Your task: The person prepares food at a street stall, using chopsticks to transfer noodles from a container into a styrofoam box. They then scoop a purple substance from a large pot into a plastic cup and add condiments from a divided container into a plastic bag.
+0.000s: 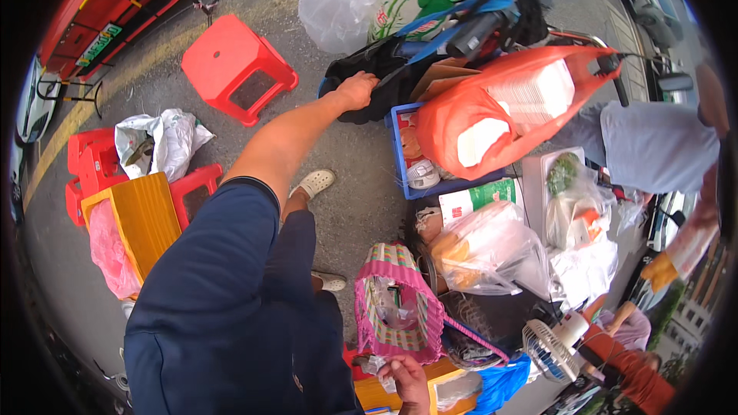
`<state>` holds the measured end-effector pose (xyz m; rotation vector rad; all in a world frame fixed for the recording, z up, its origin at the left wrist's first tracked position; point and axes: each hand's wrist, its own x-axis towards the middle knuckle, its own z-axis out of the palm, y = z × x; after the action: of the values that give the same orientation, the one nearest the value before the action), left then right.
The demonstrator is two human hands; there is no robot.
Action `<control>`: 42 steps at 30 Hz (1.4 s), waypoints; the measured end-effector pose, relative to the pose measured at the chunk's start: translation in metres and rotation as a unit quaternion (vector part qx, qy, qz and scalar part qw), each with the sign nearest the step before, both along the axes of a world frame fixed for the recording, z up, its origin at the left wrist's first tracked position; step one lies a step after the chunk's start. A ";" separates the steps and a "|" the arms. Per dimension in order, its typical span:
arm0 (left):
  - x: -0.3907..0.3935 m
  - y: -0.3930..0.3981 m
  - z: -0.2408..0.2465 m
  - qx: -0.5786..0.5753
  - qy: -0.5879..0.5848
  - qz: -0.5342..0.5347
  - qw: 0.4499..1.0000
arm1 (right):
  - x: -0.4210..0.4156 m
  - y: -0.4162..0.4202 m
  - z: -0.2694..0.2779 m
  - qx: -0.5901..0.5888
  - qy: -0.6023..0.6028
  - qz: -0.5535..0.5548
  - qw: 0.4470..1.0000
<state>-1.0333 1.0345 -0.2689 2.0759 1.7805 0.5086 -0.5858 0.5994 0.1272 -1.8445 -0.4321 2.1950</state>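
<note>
My left hand [358,91] reaches out to the black cloth bag [383,78] with blue straps; its fingers rest at the bag's edge, and whether they grip it cannot be told. Beyond it stand a green and white sack and a clear plastic bag [346,0]. At the bottom, my right hand [410,380] pinches a small piece of clear plastic [386,373], just below a pink checked woven basket [399,305]. Right of my left hand, a red plastic bag [455,138] of stacked white foam boxes lies over a blue crate [400,155].
A red plastic stool [222,57] stands at upper left. More red stools, a white sack [167,144] and a wooden box [138,225] are at left. A fan [548,346] and filled plastic bags [490,248] are at right. Other people stand at the right edge; a red vehicle is at top left.
</note>
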 end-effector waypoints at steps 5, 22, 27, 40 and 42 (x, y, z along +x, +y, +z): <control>0.006 -0.024 -0.035 -0.245 0.032 -0.210 0.946 | -0.186 0.259 -0.113 0.433 -0.165 0.309 0.830; -0.047 0.117 -0.120 -0.376 -0.315 0.374 0.787 | -0.342 0.379 -0.345 0.328 -0.250 0.764 0.495; -0.045 0.077 -0.153 -0.318 -0.181 0.285 0.886 | -0.350 0.385 -0.336 0.276 -0.166 0.709 0.627; -0.011 0.030 -0.165 -0.248 -0.100 0.216 0.939 | -0.332 0.418 -0.455 0.224 -0.291 0.701 0.611; 0.000 0.024 -0.164 -0.241 -0.105 0.198 0.944 | -0.328 0.402 -0.480 0.232 -0.307 0.689 0.614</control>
<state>-1.0334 1.0588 -0.4331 1.2966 1.9550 0.3351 -0.9137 1.0010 -0.3530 -1.9956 -3.0151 1.2943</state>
